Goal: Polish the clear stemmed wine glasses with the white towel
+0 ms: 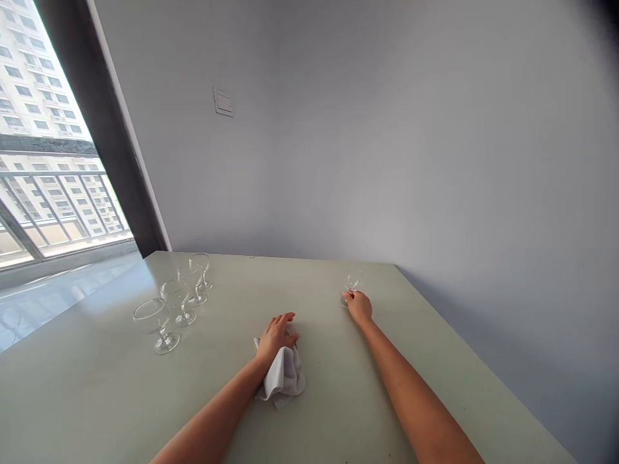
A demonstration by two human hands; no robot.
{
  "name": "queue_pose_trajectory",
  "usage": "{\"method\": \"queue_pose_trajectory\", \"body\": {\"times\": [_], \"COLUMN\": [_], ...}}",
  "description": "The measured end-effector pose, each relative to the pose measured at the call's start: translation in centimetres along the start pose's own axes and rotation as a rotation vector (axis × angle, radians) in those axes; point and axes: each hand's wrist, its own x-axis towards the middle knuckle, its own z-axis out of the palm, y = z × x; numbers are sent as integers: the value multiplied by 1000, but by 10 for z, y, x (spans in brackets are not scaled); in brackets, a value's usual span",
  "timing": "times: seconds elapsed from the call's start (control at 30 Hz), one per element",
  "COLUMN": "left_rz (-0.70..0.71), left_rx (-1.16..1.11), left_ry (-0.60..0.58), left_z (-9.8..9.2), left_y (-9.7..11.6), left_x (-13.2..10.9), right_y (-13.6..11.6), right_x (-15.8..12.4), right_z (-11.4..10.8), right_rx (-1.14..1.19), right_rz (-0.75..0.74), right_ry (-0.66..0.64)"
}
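My right hand (358, 306) is closed around the stem of a wine glass (354, 278) on the right half of the table. Its clear bowl shows above my fingers, and part of its foot shows beside them. Near the middle, my left hand (277, 336) has a light grey cloth (285, 374) bunched under its palm, with curved fingers and the thumb apart. Folds of the cloth hang out toward me and rest on the tabletop; the part under the palm is hidden.
Several clear stemmed glasses stand upright in a slanting row on the left, the nearest glass (166, 341) closest to me. The pale green table (319, 425) meets the grey wall (338, 161) behind. A window (58, 148) is at far left, and a light switch (224, 103) is on the wall.
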Motion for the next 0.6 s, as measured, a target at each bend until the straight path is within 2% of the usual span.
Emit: {"method": "queue_pose_trajectory", "body": {"times": [0.27, 0.6], "left_rz": [26, 40], "left_rx": [-4, 21], "left_ry": [19, 2], "left_z": [0, -2], "left_y": [-1, 1], "left_x": [1, 1], "right_y": [14, 19], "right_x": [22, 30], "right_z": [-9, -9], "right_rx": [7, 2], "right_rz": [71, 102], "right_ry": [16, 5]}}
